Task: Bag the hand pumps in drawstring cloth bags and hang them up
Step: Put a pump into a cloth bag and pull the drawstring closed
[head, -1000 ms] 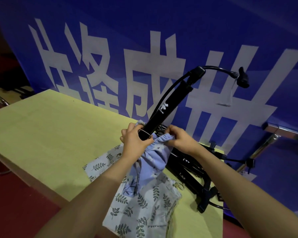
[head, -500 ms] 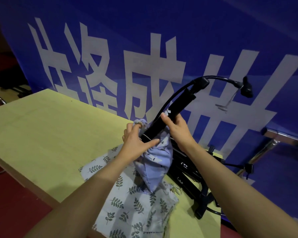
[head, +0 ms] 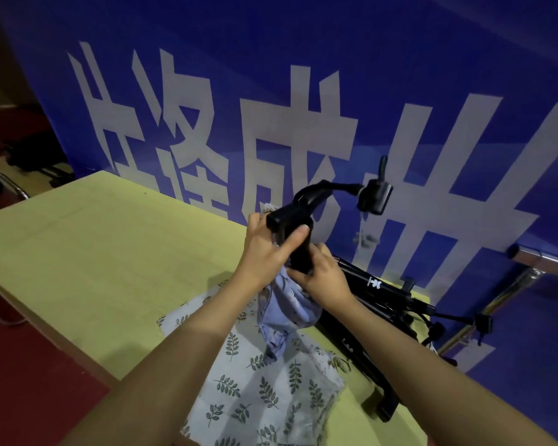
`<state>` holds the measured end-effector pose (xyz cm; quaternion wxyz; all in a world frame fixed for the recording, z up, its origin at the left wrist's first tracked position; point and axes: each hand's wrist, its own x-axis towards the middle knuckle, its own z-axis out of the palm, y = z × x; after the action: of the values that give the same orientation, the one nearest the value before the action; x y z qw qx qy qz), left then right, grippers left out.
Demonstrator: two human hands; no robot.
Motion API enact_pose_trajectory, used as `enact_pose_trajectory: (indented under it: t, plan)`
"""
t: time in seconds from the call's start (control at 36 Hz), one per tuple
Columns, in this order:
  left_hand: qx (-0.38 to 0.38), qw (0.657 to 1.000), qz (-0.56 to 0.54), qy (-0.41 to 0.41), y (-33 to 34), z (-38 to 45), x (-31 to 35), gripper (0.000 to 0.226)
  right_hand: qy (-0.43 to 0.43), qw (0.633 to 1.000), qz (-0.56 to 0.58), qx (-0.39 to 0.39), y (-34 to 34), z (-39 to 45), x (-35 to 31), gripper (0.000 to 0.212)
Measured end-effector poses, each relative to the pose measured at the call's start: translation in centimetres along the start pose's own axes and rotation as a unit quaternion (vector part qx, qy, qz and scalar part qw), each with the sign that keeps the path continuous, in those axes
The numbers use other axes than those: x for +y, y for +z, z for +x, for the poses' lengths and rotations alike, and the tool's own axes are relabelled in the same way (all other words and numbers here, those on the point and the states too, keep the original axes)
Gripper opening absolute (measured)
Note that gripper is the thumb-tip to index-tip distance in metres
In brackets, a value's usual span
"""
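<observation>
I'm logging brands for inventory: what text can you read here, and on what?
"成": third big white character on the blue banner; its neighbours are cropped, unreadable.
White logo and lettering on the pump lying flat: too small to read.
Leaf-print bag: no text.

Blue banner wall, yellow-green table, red floor.
Banner (head: pixel 303 75) carries big white characters and fills the back. Table (head: pixel 94 252) runs along its foot. Red floor (head: pixel 29 381) left; chrome chair frame (head: pixel 12 188) far left, metal rail (head: pixel 541 257) right. Dim light.
</observation>
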<state>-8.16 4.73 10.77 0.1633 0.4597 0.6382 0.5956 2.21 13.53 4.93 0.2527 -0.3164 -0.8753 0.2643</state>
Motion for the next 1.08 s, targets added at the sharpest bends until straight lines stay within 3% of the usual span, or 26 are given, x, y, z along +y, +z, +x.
enact_pose_trajectory:
  t: [0.08,0.22,0.28,0.36,0.47,0.56,0.64,0.72,0.81,0.92,1.08]
  plan:
    - [0.024,0.999,0.032,-0.011,0.6,0.3,-0.8,0.045,-0.018,1.0,-0.006,-0.022,0.5,-0.2,0.3,0.05]
    - [0.1,0.995,0.025,-0.007,1.2,0.3,-1.8,0.022,-0.015,0.999,0.04,-0.026,0.1,-0.6,0.4,0.033]
    - [0.099,0.994,0.041,0.005,0.9,0.0,-2.3,0.03,-0.018,0.998,0.063,-0.009,-0.2,-0.8,1.2,0.034]
    - [0.059,0.994,0.09,0.032,-0.1,-0.2,-2.5,0.033,0.055,0.992,0.107,0.023,-1.2,-1.1,2.1,0.04]
    - [0.027,0.982,0.183,0.037,-0.7,-0.3,-3.0,0.029,0.131,0.991,0.008,-0.011,-2.2,-0.5,2.6,0.049]
    - [0.04,0.986,0.142,0.075,-1.1,-0.7,-3.1,0.046,0.105,0.988,-0.093,-0.066,-2.3,0.2,2.6,0.027]
    - [0.023,0.966,0.183,0.181,-1.5,-0.9,-3.2,0.053,0.126,0.986,-0.08,-0.075,-1.8,0.9,3.1,0.015]
    - [-0.023,0.94,0.266,0.212,-2.1,-0.6,-2.9,0.048,0.145,0.988,-0.009,-0.058,-0.5,2.1,6.3,0.023]
    - [-0.075,0.935,0.275,0.209,-3.0,-0.2,-2.6,0.049,0.155,0.986,0.052,-0.03,0.3,3.0,9.3,0.035]
    - [-0.157,0.943,0.246,0.16,-4.0,0.8,-1.6,0.055,0.159,0.969,0.176,0.071,-3.0,1.3,3.5,0.024]
    - [-0.195,0.894,0.333,0.227,-3.9,1.2,0.0,0.065,0.093,0.947,0.264,0.158,-6.1,1.8,1.6,0.02]
